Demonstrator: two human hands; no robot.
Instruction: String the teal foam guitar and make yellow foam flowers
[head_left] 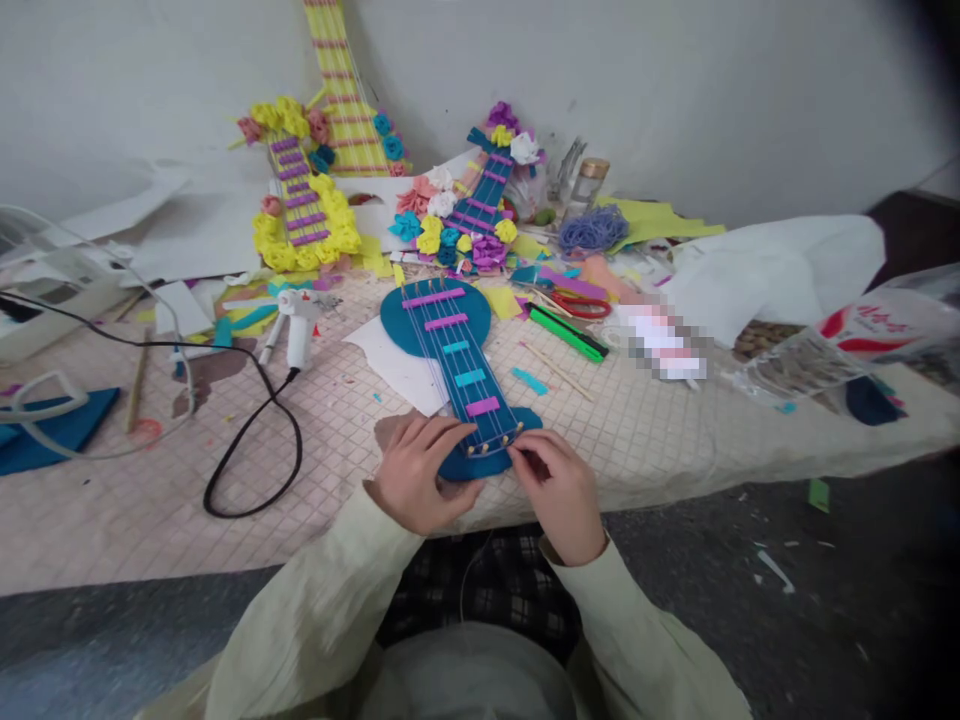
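Note:
A blue toy guitar (439,345) of craft foam or card lies on the table with its near end toward me. Purple and light-blue strips cross its neck, and thin pale strings run lengthwise to small wooden pegs (486,448) at the near end. My left hand (420,475) is closed around the left side of that end, fingers on top and thumb at the near edge. At the right-hand pegs, my right hand (562,490) pinches thumb and forefinger together on what looks like a string; its fingertips partly hide it.
A white glue gun (300,335) with a looping black cord stands left. Right of the guitar lie a green utility knife (566,332), red-handled scissors (581,303) and wooden sticks (559,370). Flower-covered toy guitars (300,200) lean at the wall, near purple yarn (594,230) and paper scraps.

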